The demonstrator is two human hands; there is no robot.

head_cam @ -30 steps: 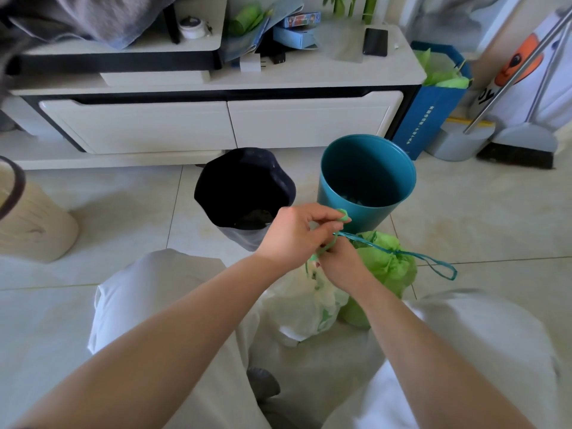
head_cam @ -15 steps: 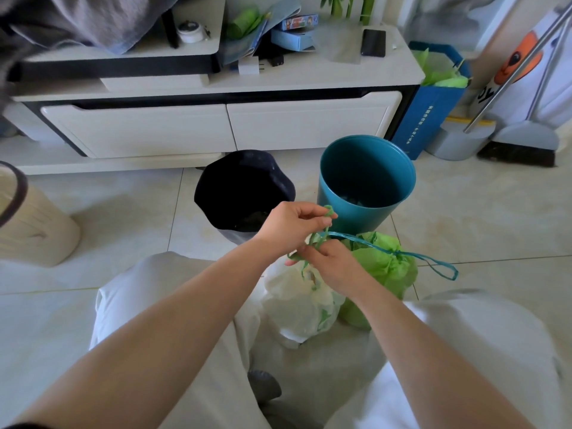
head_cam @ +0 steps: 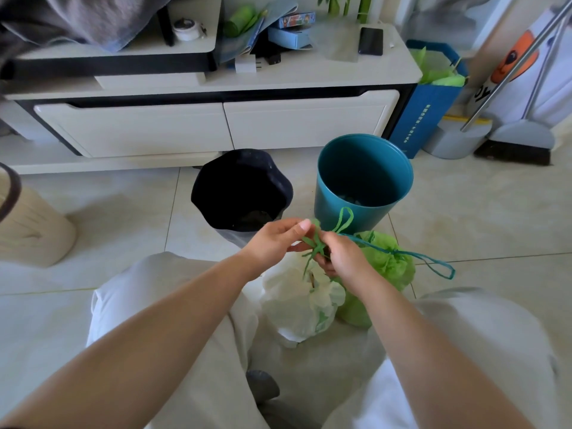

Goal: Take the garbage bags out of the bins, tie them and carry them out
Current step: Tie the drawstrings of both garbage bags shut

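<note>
- At the left edge, mid-height, a beige bin (head_cam: 31,227) stands on the tiled floor, partly cut off by the frame.
- In the upper left a grey cloth (head_cam: 80,17) hangs over the top of a white cabinet (head_cam: 216,128), which spans the upper part of the frame and has two closed drawers.
- Centre frame, in front of the cabinet, stands a black-lined bin (head_cam: 241,187). Its liner is folded over the rim, with something dark at the bottom.
- Just below that bin, the left hand (head_cam: 272,243) pinches a strand of the green drawstring (head_cam: 312,250) between thumb and curled fingers.
- The drawstring rises from the gathered neck of a white bag (head_cam: 300,305), which sits on the floor between the person's knees, out of any bin.
- The right hand (head_cam: 343,258) is just beside the left, back to the camera. Its fingers are curled round the same drawstring, and a loop of it stands up above the knuckles.
- On the cabinet top, upper centre-right, lies a dark phone (head_cam: 370,41).
- Behind the hands, right of centre, the teal bin (head_cam: 362,181) stands upright with no liner; small pale scraps lie at its bottom.
- Right of the white bag and touching it, a green bag (head_cam: 387,270) sits on the floor with its neck cinched.
- Its teal cord (head_cam: 433,264) runs from the right hand's knuckles past the neck to a loop on the right; I cannot tell whether the hand holds it.
- In the upper right a blue box (head_cam: 430,109) holds green plastic, with a dustpan (head_cam: 458,140) and a broom (head_cam: 520,144) beside it.
</note>
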